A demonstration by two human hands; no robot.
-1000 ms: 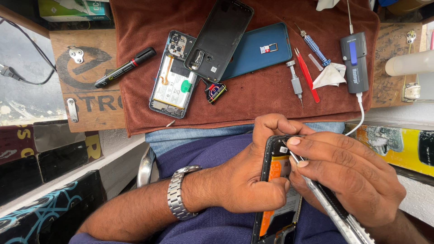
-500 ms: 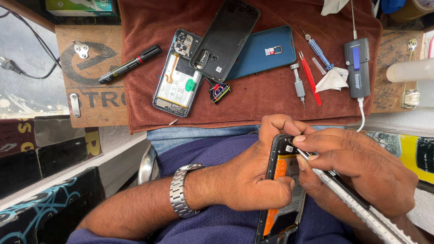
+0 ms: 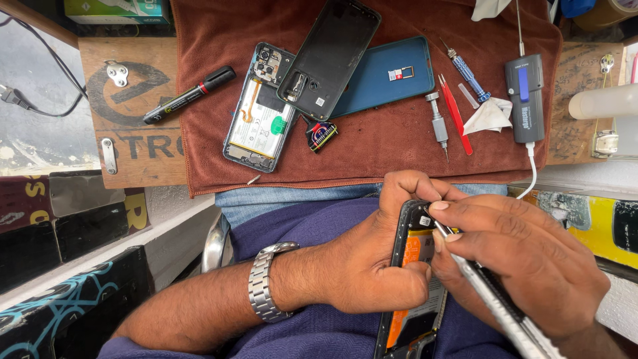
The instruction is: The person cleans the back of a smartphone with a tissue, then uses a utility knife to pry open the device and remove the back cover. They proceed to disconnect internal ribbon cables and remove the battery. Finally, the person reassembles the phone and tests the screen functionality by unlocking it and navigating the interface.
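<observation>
Left hand (image 3: 372, 266) is wrapping the opened phone (image 3: 412, 279) from its left edge, fingers curled tight over the frame, thumb pressing the near side, holding it over the lap near the body. Right hand (image 3: 525, 266) is pinching a slim metal tool (image 3: 492, 299) between thumb and fingers pressed together, tip sitting at the top corner of the phone near the camera end; exact contact point is hidden behind the fingertips. My read: the tip is working a small part or fastener there, so keeping the tool steady along its axis, light pressure, and the left hand bracing the frame so it isn't twisting; a slip would be scraping the board or the orange-labelled battery area. Farther out on the brown cloth (image 3: 372, 153): second gutted phone (image 3: 256, 119) at left, dark back cover (image 3: 332, 53) overlapping it, blue panel (image 3: 385, 73) behind, small screwdriver (image 3: 438, 123), red tweezers (image 3: 455, 113), blue-handled driver (image 3: 465, 70), grey device with cable (image 3: 524, 100) at right, black marker (image 3: 189, 95) at far left.
</observation>
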